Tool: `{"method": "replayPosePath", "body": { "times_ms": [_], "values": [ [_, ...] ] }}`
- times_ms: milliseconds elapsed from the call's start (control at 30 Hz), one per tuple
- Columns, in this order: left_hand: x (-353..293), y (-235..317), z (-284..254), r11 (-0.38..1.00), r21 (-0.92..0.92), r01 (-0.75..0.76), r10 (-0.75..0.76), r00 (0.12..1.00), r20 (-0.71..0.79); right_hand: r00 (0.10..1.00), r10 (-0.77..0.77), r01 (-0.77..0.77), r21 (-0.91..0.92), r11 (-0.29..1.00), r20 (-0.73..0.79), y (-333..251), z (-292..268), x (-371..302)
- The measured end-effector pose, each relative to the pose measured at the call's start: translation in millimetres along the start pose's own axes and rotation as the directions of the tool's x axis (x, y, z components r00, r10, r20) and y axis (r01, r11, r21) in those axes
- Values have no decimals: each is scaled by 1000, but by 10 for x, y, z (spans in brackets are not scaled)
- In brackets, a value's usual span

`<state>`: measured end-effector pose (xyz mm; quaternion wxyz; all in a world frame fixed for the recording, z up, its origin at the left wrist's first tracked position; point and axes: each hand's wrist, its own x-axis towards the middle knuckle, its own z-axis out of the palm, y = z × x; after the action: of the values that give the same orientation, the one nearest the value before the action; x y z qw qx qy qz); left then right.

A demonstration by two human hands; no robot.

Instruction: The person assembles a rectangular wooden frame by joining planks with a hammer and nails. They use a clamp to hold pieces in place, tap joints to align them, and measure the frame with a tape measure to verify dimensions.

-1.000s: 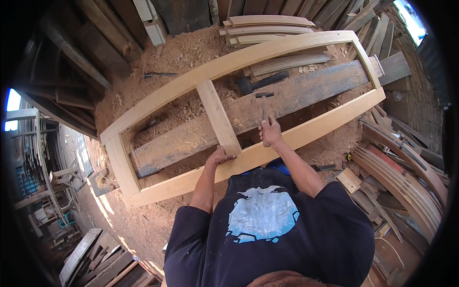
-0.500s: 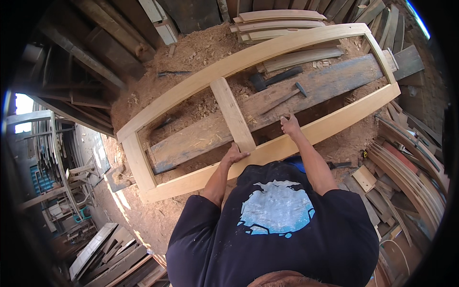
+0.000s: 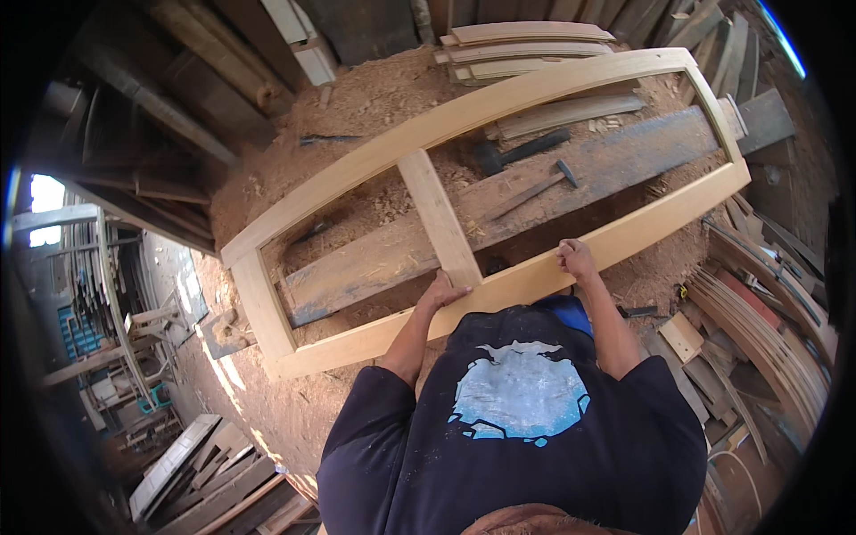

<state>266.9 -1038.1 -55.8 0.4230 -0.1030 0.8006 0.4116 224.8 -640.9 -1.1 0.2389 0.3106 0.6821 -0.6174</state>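
Note:
A long pale wooden frame (image 3: 334, 349) with a curved far rail lies slanting in front of me. Its middle crosspiece (image 3: 434, 209) splits it into two openings. At the crosspiece's near end, my left hand (image 3: 440, 292) grips the near rail, thumb stretched over the wood. My right hand (image 3: 578, 257) is closed in a fist at the same rail's inner edge, farther right; whatever it may hold is hidden. Through the right opening show a hammer (image 3: 535, 191) with a wooden handle and a dark mallet (image 3: 526, 152), both on or beside a worn plank (image 3: 357, 272).
Wood shavings (image 3: 374, 94) cover the floor around the frame. Curved strips (image 3: 530, 43) are stacked behind it, and more curved pieces (image 3: 758, 330) lie at the right. Offcuts (image 3: 209, 473) are heaped at lower left. A plank (image 3: 769, 120) juts out at far right.
My right hand has moved right and toward me, from above the right opening to the near rail, its fingers now curled tighter. My left hand keeps its place on the frame.

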Motion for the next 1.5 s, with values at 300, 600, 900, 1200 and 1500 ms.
{"method": "replayPosePath", "body": {
  "times_ms": [300,600,900,1200,1500],
  "values": [
    [129,-275,116,972,-153,-177,170,984,-57,990,77,-141,-742,656,-120,1402,-791,-909],
    [60,-3,-76,968,-141,-208,222,970,98,958,261,-274,-627,729,-116,1874,-898,-1254],
    [-108,395,-6,576,743,342,-117,933,-339,971,1,-123,-496,859,-239,2306,-1667,-1218],
    [362,668,1840,626,209,752,44,234,-971,956,-60,-83,-462,883,-286,2750,-3025,-1264],
    [299,3181,3022,778,623,-84,252,949,-187,781,382,-273,280,920,-494,3859,-4047,-974]
  ]
}}
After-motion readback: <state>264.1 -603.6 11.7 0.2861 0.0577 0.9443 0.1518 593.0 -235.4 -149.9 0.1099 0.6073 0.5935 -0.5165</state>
